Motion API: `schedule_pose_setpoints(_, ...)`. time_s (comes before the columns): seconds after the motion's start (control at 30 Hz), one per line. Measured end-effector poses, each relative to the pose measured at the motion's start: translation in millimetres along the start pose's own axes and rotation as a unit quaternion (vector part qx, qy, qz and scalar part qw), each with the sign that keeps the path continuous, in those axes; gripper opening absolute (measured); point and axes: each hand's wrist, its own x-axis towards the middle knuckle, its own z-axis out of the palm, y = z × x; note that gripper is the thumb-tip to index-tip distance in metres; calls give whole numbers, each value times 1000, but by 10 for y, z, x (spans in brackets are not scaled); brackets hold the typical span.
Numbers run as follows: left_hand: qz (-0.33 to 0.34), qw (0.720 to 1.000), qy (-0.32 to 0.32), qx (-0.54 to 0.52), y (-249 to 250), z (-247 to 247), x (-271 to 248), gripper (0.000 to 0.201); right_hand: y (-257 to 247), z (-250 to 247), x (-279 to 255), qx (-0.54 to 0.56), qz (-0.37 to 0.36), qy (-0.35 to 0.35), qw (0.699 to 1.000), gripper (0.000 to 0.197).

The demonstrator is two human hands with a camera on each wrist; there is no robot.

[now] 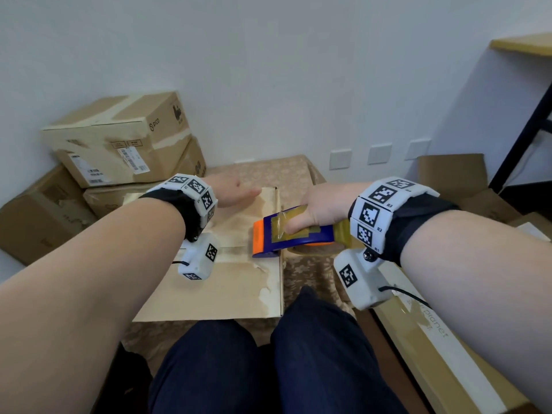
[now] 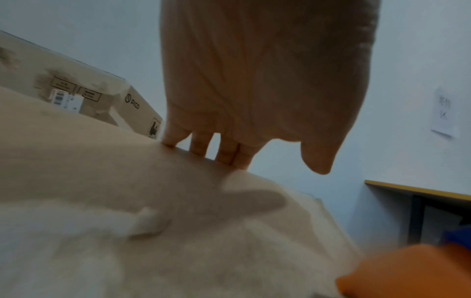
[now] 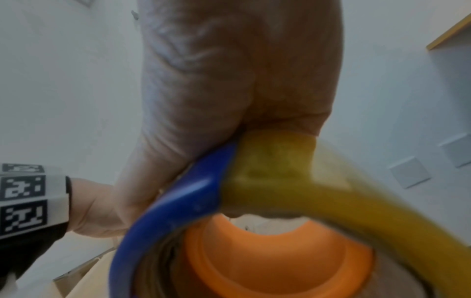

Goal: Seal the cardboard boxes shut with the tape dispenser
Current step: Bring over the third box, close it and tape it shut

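Holding the box [image 1: 227, 282] flat w/ straight left hand [image 1: 231, 189], right hand [image 1: 324, 204] gripping tape dispenser [image 1: 294, 234] at right edge: keep pressure even, pull straight along seam.

Ahead of me: plain white wall [image 1: 268, 55] with three white socket plates [image 1: 379, 153]. To my right: yellow-topped shelf [image 1: 525, 43] on black frame [image 1: 519, 144].

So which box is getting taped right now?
Find the patterned beige cloth before the person's knees. The flat tan cardboard box lies there, under the left hand and the blue-and-orange tape dispenser. Unlike the boxes stacked by the wall, it is low, with torn pale patches.
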Motion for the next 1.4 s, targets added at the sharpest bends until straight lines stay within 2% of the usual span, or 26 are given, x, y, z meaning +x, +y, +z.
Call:
schedule_pose_setpoints(0.2,-19,999,7,-25,-49,5,5,82,-88,9,-6,5,-1,4,1000,55)
schedule_pose_setpoints(0.37,-78,995,24,-59,-543,22,-72,87,-337,51,85,12,-30,15,999,50)
schedule_pose_setpoints(0.43,-80,994,33,-73,-647,54,-126,85,-424,30,111,16,-41,9,999,50)
schedule_pose_setpoints(0.6,-25,997,25,-69,-401,85,-118,79,-441,-43,66,11,-59,-30,998,44)
schedule_pose_setpoints(0.7,-9,999,4,-52,-328,102,-55,76,-390,-12,20,24,-58,-33,997,36)
schedule_pose_setpoints(0.8,6,999,-23,-41,-290,103,-26,70,-376,7,18,25,-55,-29,998,38)
schedule_pose_setpoints(0.9,-10,999,-42,-17,-204,58,-19,73,-385,-12,0,22,-61,-26,998,37)
schedule_pose_setpoints(1.0,-33,998,-57,0,-137,29,20,87,-374,-29,-24,27,-71,-22,997,35)
schedule_pose_setpoints(1.13,-51,998,-42,1,-9,61,83,96,-338,-24,-40,20,-74,-19,997,36)
schedule_pose_setpoints(1.4,-68,997,-20,-33,57,120,90,86,-136,86,-41,78,-73,-23,994,39)
